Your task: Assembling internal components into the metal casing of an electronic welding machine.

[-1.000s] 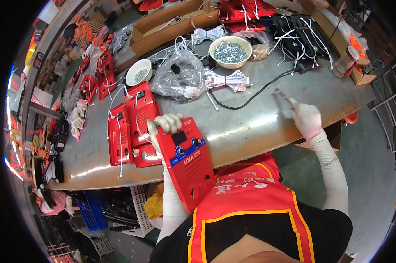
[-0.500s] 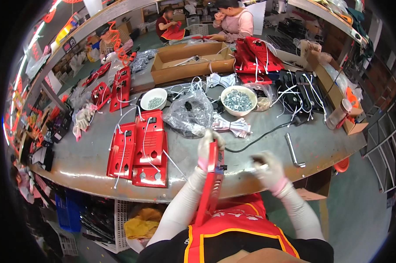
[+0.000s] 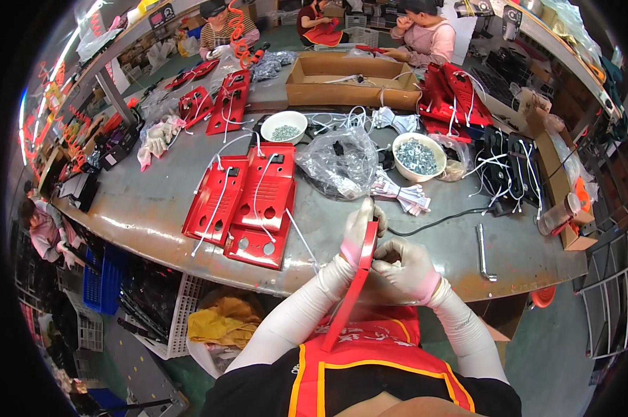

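Note:
My gloved left hand [image 3: 356, 229] grips a red metal panel [image 3: 354, 292] by its far end, holding it on edge above the table's front rim, its near end close to my apron. At the panel's right face, my gloved right hand [image 3: 403, 265] has its fingers pinched together; what they hold there, if anything, is hidden. To the left lie several red panels [image 3: 258, 201] with white cables. Beyond my hands rest a clear plastic bag [image 3: 338, 163], a bundle of white cables [image 3: 400, 193] and a white bowl of metal fasteners [image 3: 418, 158].
A smaller bowl of fasteners [image 3: 284, 128] stands behind the panels. A socket wrench [image 3: 484, 254] lies on the right, near black parts with cables [image 3: 512, 163]. An open cardboard box [image 3: 352, 80] sits at the back, with co-workers beyond it. Crates [image 3: 102, 281] stand below left.
My right hand has moved left, from above the table to the panel's right face. The view has shifted, so the table's things appear farther right and higher.

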`<state>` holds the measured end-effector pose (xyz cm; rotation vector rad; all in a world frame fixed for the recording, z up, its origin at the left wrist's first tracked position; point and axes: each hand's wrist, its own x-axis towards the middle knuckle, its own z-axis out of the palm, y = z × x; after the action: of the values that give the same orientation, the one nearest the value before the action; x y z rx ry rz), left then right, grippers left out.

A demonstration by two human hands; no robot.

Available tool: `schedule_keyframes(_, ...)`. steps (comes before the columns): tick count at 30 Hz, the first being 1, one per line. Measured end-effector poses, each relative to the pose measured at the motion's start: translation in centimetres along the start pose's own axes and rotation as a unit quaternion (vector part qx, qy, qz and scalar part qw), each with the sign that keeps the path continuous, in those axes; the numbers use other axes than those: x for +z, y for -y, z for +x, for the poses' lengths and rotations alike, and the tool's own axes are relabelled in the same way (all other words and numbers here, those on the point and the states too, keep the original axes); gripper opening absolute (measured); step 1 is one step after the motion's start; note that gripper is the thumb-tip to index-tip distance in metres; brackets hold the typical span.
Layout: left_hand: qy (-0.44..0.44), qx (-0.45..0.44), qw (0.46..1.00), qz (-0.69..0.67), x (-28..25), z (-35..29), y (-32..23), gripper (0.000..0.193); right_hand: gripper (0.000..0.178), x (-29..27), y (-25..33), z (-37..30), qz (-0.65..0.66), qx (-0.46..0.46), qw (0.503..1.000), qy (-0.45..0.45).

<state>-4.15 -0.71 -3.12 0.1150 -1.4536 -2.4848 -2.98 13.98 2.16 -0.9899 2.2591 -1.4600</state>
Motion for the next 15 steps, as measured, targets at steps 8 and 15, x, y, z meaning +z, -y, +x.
schedule_keyframes(8,0.023,-0.043,0.996,-0.071,-0.4,0.3,0.8,0.052,0.012,-0.5,-0.1,0.6,-0.072,-0.168,0.983,0.008)
schedule_keyframes(15,0.047,-0.049,0.993,-0.100,-1.0,0.3,0.7,0.054,0.015,-1.6,0.2,2.3,-0.317,-0.277,0.889,0.180)
